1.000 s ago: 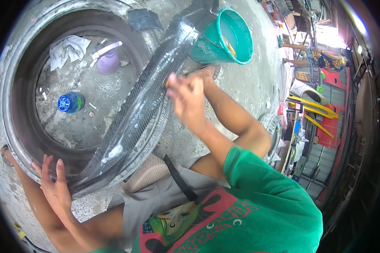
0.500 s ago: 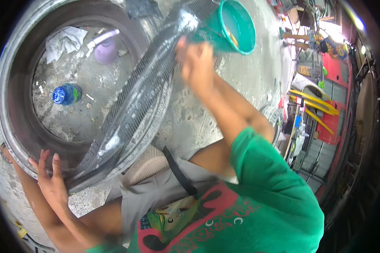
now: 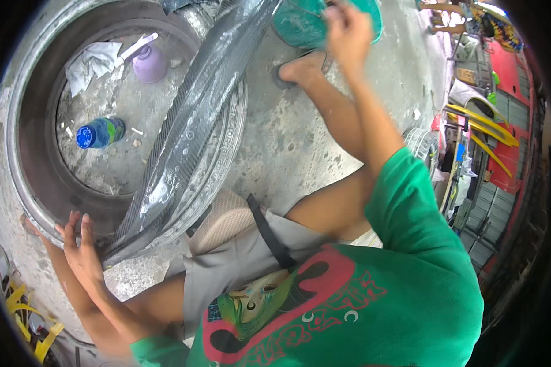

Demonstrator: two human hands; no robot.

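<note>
A long, wet, dark panel with a carbon-fibre weave lies across a big worn tyre, glossy with water. My left hand rests at the panel's near left end and the tyre's edge, its fingers stretched out and gripping nothing. At the far side, my right hand is raised in front of a green bucket, apart from the panel. Its fingers are curled and pinched together; what they hold, if anything, is too small and blurred to make out.
Inside the tyre, a blue-capped bottle, a purple bottle and a crumpled white rag sit on the floor. Yellow parts and clutter line the right side. Other yellow pieces lie at lower left. A person's legs show at far right.
My right hand has moved from the panel's upper part to the right, over to the bucket. My left hand stays at the panel's near end. The view has shifted slightly.
</note>
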